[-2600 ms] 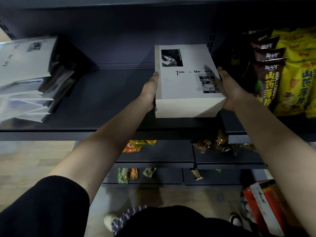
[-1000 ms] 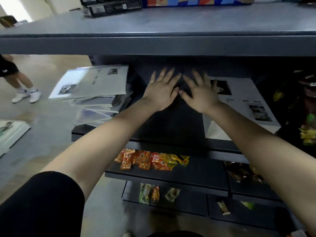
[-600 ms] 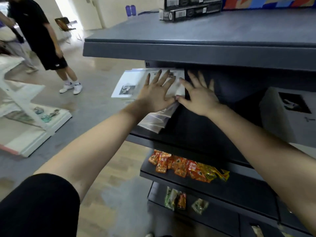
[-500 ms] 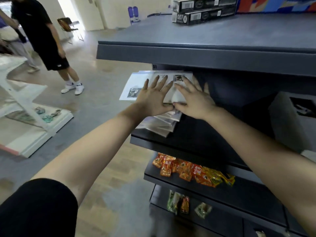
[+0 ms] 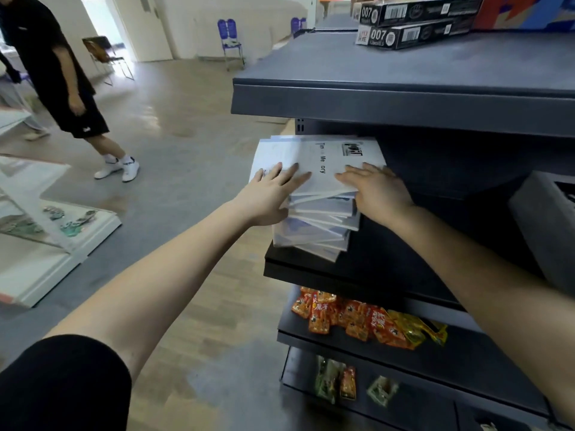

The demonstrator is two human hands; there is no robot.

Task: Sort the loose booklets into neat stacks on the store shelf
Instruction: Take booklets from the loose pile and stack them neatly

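Note:
A loose, fanned pile of white booklets (image 5: 314,227) lies at the left end of the dark middle shelf (image 5: 389,275). Its top booklet (image 5: 326,163) has black lettering and a small picture. My left hand (image 5: 273,191) lies at the pile's left side, its straight, spread fingers on the top cover. My right hand (image 5: 376,188) is at the pile's right side, with its fingers flat on the same cover. A squared-up grey-white stack of booklets (image 5: 544,225) stands on the same shelf at the far right, partly cut off by the frame.
The upper shelf (image 5: 404,104) overhangs the pile closely and carries black boxes (image 5: 404,26). Orange and yellow snack packets (image 5: 367,321) lie on the lower shelf. A person in black (image 5: 62,73) stands on the floor at left, near a white display platform (image 5: 46,244).
Both hands let go of the squared stack at the right, swept left along the shelf, and now rest on the loose pile's top booklet. The view has swung left.

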